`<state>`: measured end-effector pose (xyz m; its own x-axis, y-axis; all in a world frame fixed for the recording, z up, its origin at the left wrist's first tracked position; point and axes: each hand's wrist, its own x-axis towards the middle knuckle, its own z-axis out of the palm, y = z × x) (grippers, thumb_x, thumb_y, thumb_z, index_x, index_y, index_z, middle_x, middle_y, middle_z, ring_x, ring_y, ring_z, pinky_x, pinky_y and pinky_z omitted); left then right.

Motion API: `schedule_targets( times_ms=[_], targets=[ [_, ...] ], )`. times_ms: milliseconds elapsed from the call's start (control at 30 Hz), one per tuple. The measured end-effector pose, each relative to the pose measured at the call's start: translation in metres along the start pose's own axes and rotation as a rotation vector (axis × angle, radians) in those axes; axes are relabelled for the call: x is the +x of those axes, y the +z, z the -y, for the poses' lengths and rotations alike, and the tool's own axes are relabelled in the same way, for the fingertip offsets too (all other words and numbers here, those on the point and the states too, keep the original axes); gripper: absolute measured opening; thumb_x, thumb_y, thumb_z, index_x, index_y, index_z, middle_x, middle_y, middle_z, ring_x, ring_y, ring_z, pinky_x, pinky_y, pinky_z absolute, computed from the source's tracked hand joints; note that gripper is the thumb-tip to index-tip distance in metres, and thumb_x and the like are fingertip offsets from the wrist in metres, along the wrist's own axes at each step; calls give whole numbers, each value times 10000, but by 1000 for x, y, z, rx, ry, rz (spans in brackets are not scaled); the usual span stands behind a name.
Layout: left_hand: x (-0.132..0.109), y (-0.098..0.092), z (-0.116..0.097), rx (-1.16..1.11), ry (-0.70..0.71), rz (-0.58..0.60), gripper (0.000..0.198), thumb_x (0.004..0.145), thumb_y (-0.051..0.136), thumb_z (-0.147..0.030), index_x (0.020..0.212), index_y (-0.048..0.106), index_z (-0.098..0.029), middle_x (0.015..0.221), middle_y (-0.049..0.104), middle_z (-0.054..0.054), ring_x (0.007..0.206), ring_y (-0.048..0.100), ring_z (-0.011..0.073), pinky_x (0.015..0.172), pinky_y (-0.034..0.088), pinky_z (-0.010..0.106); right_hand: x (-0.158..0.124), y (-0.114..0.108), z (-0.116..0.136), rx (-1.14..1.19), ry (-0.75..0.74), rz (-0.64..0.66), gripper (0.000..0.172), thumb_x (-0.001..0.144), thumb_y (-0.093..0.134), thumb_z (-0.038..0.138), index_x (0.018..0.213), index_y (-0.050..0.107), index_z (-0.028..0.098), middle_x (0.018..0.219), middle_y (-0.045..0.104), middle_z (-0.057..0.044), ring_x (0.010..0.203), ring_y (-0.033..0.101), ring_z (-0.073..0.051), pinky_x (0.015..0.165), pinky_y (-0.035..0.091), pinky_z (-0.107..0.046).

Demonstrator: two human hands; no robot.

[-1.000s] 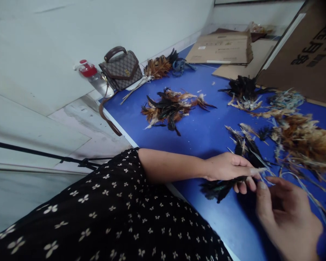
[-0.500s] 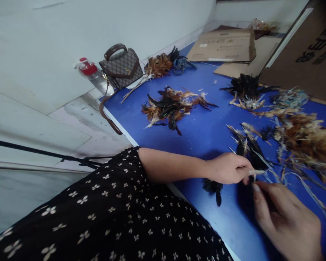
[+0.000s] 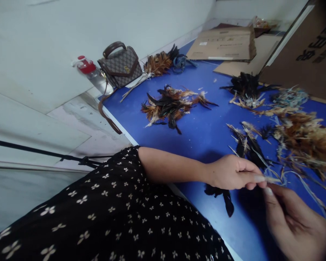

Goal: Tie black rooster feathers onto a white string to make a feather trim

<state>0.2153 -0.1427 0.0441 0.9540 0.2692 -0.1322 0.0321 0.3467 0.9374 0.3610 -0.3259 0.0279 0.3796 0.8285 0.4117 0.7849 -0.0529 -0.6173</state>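
The left hand (image 3: 232, 172) has its grip pinched shut on a small bundle of black feathers (image 3: 225, 195): thumb and fingertips squeeze the pale quill ends, and the dark plumes hang out below the palm, just above the blue bench (image 3: 206, 134). The right hand (image 3: 293, 221) comes up from the lower right with its fingertips meeting the same quill ends, right against the left fingertips; its grip looks closed on them too, though blur hides the exact hold.

Just beyond the hands lies a loose scatter of black and pale feathers (image 3: 247, 143), and to its right a big brown fluffy heap (image 3: 306, 139). Farther out in the middle of the bench sits a mixed pile of black and rust-orange feathers (image 3: 172, 107); another black clump (image 3: 246, 88) lies near the flattened cardboard boxes (image 3: 224, 45). At the far corner a patterned handbag (image 3: 121, 65) stands against the wall, its strap drooping over the bench edge, with a red-capped bottle (image 3: 91, 72) just beside it and a tied orange feather bunch (image 3: 156, 65) near.
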Motion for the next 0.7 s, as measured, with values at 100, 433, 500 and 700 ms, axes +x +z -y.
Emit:
schedule_targets(
  times_ms=[100,433,500,700],
  targets=[
    [0,10,1,-130,-162,-141,158,1005,762,-258,898,693,-166,702,582,-67,560,445,37,554,331,224,3,7,11,-102,-104,-33,173,1098,709,375,1126,796,227,856,750,17,655,637,-106,656,480,-250],
    [1,9,-15,-86,-310,-204,228,1057,661,-265,851,645,-168,676,530,-67,502,353,41,499,247,235,4,13,5,-157,-342,-6,102,1099,695,258,1127,742,172,839,703,8,624,626,-84,654,472,-237],
    [2,1,-10,201,-214,-180,152,1021,657,-202,873,675,-174,728,597,-47,586,454,61,574,354,234,8,14,4,-181,-409,27,102,1104,666,264,1106,725,180,864,711,3,657,657,-93,667,473,-242],
    [9,-15,4,939,204,155,224,774,672,-20,699,585,-212,769,666,25,818,610,181,818,505,336,15,2,-11,-87,-357,137,127,1077,679,339,1144,749,257,1042,770,0,842,749,-143,753,538,-238]
  ],
)
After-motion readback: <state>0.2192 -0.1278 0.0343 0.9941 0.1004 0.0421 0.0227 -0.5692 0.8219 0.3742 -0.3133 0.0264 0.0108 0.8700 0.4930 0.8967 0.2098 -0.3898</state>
